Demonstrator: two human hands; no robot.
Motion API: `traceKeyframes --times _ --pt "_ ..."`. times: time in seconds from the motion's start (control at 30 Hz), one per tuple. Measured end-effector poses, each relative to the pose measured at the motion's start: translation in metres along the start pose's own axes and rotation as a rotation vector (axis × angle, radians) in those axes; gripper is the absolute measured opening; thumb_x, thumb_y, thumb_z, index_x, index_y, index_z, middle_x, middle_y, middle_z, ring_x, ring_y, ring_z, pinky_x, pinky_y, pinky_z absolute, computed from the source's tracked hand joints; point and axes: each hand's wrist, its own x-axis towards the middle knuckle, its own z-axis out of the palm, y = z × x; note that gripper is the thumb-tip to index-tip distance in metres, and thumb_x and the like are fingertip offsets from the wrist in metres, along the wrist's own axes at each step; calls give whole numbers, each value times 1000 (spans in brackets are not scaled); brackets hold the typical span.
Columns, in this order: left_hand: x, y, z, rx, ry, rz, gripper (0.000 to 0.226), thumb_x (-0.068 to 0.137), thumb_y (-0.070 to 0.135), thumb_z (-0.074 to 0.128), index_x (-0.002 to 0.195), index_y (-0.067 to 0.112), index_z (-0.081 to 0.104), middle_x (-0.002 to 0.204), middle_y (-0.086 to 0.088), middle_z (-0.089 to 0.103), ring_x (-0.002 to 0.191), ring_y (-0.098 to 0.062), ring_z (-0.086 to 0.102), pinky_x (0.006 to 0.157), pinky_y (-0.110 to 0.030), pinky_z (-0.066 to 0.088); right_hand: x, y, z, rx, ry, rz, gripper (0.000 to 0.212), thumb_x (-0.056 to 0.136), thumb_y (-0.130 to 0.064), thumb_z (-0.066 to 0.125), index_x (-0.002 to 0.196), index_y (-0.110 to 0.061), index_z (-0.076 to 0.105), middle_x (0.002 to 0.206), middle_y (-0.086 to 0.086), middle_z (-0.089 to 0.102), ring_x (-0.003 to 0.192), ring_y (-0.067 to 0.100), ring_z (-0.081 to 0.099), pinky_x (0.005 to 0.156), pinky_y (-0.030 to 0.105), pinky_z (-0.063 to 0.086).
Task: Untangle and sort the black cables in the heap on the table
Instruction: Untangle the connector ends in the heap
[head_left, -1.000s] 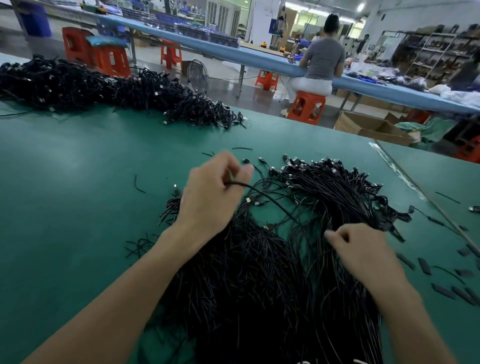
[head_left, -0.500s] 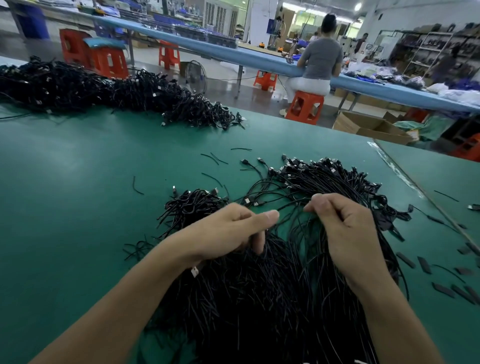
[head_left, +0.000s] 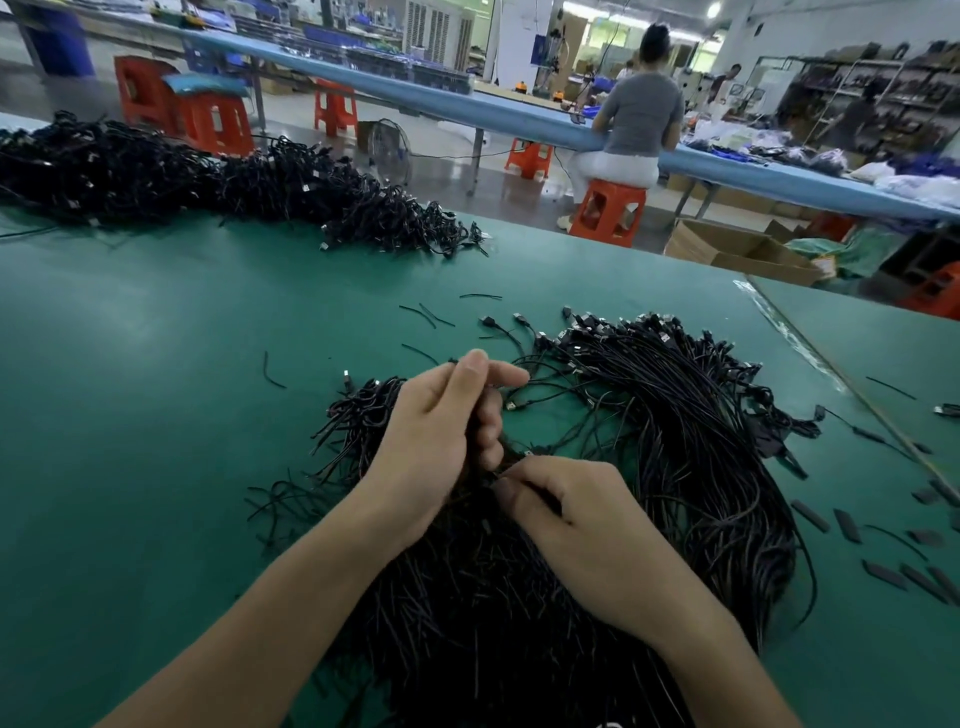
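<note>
Both hands have come close together, and the right one has dropped lower. On the green table (head_left: 156, 389), the left hand (head_left: 436, 441) curls its fingers round a bunch of black cables (head_left: 691, 415). Just beside it, the right hand (head_left: 582, 530) pinches a cable. They lie heaped under both hands and off to the right.

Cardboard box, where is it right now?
In the head view the cardboard box sits on the floor at the upper right, just beyond the far edge of the green table, right of the orange stool that a person sits on.
</note>
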Motion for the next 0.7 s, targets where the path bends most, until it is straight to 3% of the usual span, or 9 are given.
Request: traceKeyframes --times 0.07,0.13,0.23,0.37,0.43,0.5,0.6,0.7 --pt "-2 -4 -1 286 42 159 35 106 19 42 92 7 71 66 1 61 57 -14 59 56 -26 54 -2 -6 -1 -85 5 -9 25 98 -32 54 76 -21 61 65 -14 55 51 6 44 48 18 32" --pt "-4 -5 -3 539 22 269 33 105 21 43 92 8 71 74 0 69 66 -14 66 65 -25 56 -1 -11 -6 -152 60 -35 27 94 -43 50 77 -25 60 72 -15 58 61 6 53 55 21 40" --pt "-8 -3 -3 704 -161 153 44 102 37 43 71 15 65 59 2 65 49 -11 58 48 -25 45 1 -12 -23 -167 209 -100 27 87 -51 55 79 -29 67 79 -16 63 78 4 60 69 29 49" --pt "-16 5 -2 442 -363 -263 57 102 50 37 60 21 62 40 2 41 31 -9 30 34 -15 25 5 -10 -36 -75 297 -159 16 83 -38 76 73 -29 68 74 -20 62 69 2 56 61 9 38" --pt "-17 13 -4 224 -453 -372 59 101 55 37 59 18 57 39 5 32 32 -7 23 33 -13 19 8 -9 -34 74 277 -156 20 84 -41 71 71 -27 68 62 -20 58 56 1 51 55 8 35" --pt "-16 20 -6 17 -536 -478 59 100 58 37 57 20 51 39 9 28 32 -4 21 32 -13 16 10 -7 -29 191 254 -133 26 85 -47 63 70 -26 67 55 -12 52 50 2 41 49 16 31" --pt "-13 27 -7 -300 -559 -486 51 97 48 42 58 19 54 39 11 34 32 -1 23 30 -14 18 12 -4 -20 230 223 -83 28 93 -44 54 72 -31 67 56 1 45 51 10 35 48 30 28" --pt "-8 27 -4 -543 -368 -337 48 101 41 43 71 13 69 48 9 46 36 0 37 34 -13 34 10 -4 -9 100 135 -72 27 100 -31 52 76 -29 62 57 -8 50 50 4 38 48 25 31"
